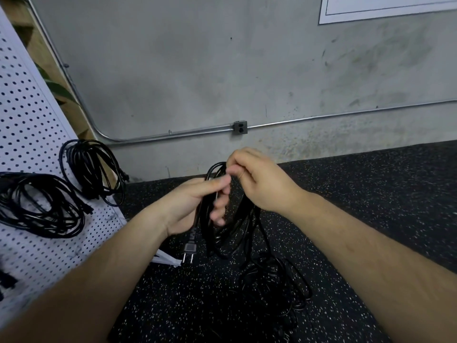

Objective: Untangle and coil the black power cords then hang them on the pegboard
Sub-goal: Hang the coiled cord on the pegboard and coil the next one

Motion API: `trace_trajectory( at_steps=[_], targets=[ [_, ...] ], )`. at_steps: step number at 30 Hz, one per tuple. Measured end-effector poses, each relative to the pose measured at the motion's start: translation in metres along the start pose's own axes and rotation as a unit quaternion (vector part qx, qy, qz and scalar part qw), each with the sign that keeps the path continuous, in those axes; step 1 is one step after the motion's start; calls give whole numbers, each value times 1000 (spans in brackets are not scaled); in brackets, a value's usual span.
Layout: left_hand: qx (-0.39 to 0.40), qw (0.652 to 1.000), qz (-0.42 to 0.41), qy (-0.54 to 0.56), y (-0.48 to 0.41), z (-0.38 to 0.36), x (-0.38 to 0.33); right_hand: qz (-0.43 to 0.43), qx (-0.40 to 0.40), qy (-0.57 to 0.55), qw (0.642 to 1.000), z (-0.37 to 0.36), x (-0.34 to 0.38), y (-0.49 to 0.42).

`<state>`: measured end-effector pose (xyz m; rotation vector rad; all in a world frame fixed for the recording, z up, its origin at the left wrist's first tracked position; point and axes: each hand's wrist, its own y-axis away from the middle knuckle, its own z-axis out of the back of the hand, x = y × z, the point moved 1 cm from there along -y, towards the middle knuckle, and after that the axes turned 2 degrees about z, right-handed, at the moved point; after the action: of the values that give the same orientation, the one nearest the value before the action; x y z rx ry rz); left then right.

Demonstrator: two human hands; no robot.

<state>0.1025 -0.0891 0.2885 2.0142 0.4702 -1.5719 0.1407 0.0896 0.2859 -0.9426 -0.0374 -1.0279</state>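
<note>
Left hand (186, 209): fingers curled round a looped black cord (238, 226), right of the pegboard (27, 125)
Right hand (262, 180): fingers pinching the cord's top loop
Pegboard: two coiled cords (91, 167) hanging
Floor (371, 219): loose cord tangle (274, 280)

no text can be read anywhere. a white sheet (395, 3) with a thin dark border is fixed to the wall (222, 70) at its top right corner; a trace of print shows at the sheet's top edge, cut off and too small to make out. the grey plug (190, 248) of the black power cord (237, 219) has ridges on its body, but no brand, number or marking is legible on it.
</note>
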Motion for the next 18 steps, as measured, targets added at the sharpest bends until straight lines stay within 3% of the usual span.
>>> trace_trajectory(
  at_steps=[7,11,15,18],
  targets=[
    [-100,990,-101,11,-10,3,-11,-108,-66,-64,990,-1,-11,3],
    [-105,985,-139,2,0,13,-23,-253,52,-236,937,-12,-15,17],
    [-93,980,-174,-11,5,13,-28,-291,113,-222,924,-39,-14,21],
    [-137,971,-196,4,6,19,-30,-275,122,-157,941,-47,-10,17]
  ],
)
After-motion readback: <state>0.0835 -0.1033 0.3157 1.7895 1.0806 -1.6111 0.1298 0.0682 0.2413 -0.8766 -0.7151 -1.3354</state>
